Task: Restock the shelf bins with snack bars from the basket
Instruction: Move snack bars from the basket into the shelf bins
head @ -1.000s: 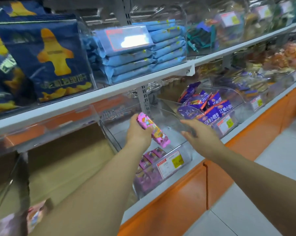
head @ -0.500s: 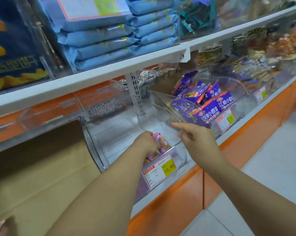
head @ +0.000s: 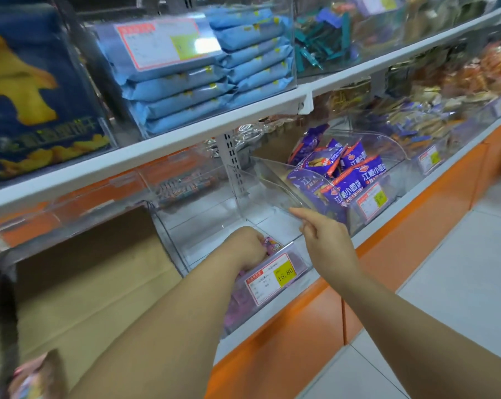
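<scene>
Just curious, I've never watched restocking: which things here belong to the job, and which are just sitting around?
In the job: left hand gripping the pink snack bar, clear bin, right hand pinching its lid.
Just there: blue packs, purple packets, dark blue bags.

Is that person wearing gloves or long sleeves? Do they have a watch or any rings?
No. The left hand and right hand have no gloves, and no rings show on the fingers. The left forearm and right forearm are uncovered too, with no sleeves, watch or bracelet in the picture.
</scene>
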`<state>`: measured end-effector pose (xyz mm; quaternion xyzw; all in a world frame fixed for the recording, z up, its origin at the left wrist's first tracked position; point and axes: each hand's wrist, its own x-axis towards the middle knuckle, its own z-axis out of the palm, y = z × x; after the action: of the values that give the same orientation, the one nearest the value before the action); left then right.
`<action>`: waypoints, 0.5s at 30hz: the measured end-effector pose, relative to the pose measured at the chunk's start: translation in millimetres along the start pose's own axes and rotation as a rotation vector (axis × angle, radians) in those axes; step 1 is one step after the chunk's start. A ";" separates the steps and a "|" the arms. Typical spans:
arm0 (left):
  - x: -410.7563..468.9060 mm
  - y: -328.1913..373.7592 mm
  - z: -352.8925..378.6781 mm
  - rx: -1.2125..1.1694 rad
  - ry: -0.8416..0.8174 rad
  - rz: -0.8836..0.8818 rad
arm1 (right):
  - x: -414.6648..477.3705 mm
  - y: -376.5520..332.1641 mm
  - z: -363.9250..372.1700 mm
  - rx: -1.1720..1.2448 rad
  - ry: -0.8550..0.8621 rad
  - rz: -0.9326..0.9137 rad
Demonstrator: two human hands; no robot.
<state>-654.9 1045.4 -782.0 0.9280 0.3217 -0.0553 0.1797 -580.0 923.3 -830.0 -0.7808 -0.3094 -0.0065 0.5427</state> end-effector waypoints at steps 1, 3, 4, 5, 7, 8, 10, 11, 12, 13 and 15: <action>-7.4 -1.2 -1.8 -0.055 0.029 0.016 | -4.8 -2.2 0.8 0.006 -0.011 0.002; -23.4 -2.9 -5.6 -0.211 0.132 0.046 | -17.9 -5.5 1.7 0.013 -0.013 -0.023; -34.0 -3.5 -8.2 -0.293 0.201 0.060 | -27.0 -7.6 0.9 0.010 0.000 -0.039; -46.3 -4.4 -10.7 -0.363 0.270 0.080 | -37.3 -9.6 -0.3 0.014 0.025 -0.055; -73.9 -7.8 -12.6 -0.464 0.393 0.149 | -60.1 -11.0 -2.7 0.039 0.082 -0.096; -90.6 -10.7 -11.2 -0.494 0.449 0.185 | -73.5 -11.1 -3.5 0.053 0.092 -0.120; -122.9 -21.8 -2.6 -0.521 0.533 0.262 | -101.8 -12.4 -3.0 0.069 0.083 -0.193; -138.5 -29.5 4.2 -0.520 0.546 0.291 | -116.3 -13.6 -2.0 0.063 0.061 -0.228; -152.1 -39.2 12.6 -0.506 0.544 0.308 | -130.5 -15.0 -0.1 0.056 0.029 -0.243; -164.7 -50.7 22.0 -0.486 0.530 0.316 | -144.6 -17.6 2.8 0.055 -0.015 -0.243; -187.5 -77.0 41.8 -0.441 0.478 0.305 | -172.4 -25.4 11.8 0.072 -0.118 -0.236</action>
<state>-849.4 977.8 -802.8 0.8909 0.2168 0.2614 0.3016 -735.7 856.8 -873.0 -0.7179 -0.4306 -0.0132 0.5468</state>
